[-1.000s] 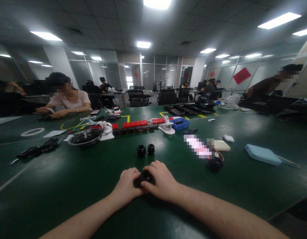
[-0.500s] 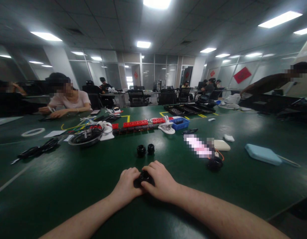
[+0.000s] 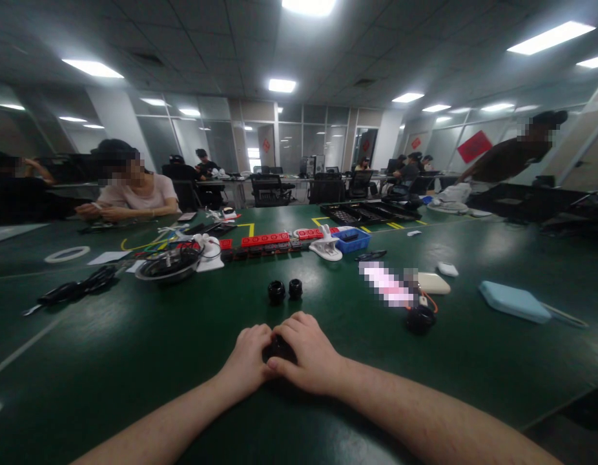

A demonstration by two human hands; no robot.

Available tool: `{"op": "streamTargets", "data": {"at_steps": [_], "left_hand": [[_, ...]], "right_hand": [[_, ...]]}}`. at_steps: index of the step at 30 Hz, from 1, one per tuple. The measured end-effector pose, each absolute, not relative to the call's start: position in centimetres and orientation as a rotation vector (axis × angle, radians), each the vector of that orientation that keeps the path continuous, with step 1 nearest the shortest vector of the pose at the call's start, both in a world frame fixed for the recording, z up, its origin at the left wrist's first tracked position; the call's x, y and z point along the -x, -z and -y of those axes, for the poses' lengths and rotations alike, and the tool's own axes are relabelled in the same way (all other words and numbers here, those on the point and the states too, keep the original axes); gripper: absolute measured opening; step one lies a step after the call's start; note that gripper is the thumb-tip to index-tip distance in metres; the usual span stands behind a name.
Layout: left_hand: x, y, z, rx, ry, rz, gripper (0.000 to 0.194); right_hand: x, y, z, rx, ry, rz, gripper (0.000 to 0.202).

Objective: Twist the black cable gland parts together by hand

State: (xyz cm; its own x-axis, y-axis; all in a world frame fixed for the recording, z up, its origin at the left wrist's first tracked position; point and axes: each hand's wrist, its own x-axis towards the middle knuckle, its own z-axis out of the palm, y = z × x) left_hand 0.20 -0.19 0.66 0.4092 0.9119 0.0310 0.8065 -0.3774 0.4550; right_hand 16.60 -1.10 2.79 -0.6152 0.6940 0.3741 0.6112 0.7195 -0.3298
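Both hands meet around a black round part (image 3: 281, 349) low over the green table (image 3: 192, 336). My left hand (image 3: 248, 358) has its fingers wrapped on the part's left side. From the right, my right hand (image 3: 309, 354) curls over it, its thumb across the near side. The fingers hide much of the part. Just beyond the hands stand two black ring-shaped parts, a larger one (image 3: 276, 292) and a smaller one (image 3: 295, 289). Another black round part (image 3: 420, 319) sits to the right, near an orange cord.
A metal bowl of cables (image 3: 168, 268), a red block row (image 3: 265, 240), a white clamp (image 3: 327, 247) and a blue bin (image 3: 352, 240) line the middle. At right lie a cream case (image 3: 433, 283) and a light blue case (image 3: 515, 301). People sit at far left; one leans at right.
My right hand's thumb and fingers have shifted slightly left over the black part, covering more of its top. The person at right has moved further into view.
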Motion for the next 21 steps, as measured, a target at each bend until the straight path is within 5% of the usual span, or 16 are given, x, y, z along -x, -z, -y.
{"op": "streamTargets", "data": {"at_steps": [12,21], "left_hand": [[-0.94,-1.10,0.07,-2.252,-0.389,-1.570,0.023],[-0.62,-0.84,0.01,-2.222,-0.377,-1.579,0.017]], "right_hand": [[-16.14,-2.46,0.90,0.825,0.126,2.539,0.044],[-16.10,-2.06,0.32,0.815,-0.079,2.501,0.035]]}}
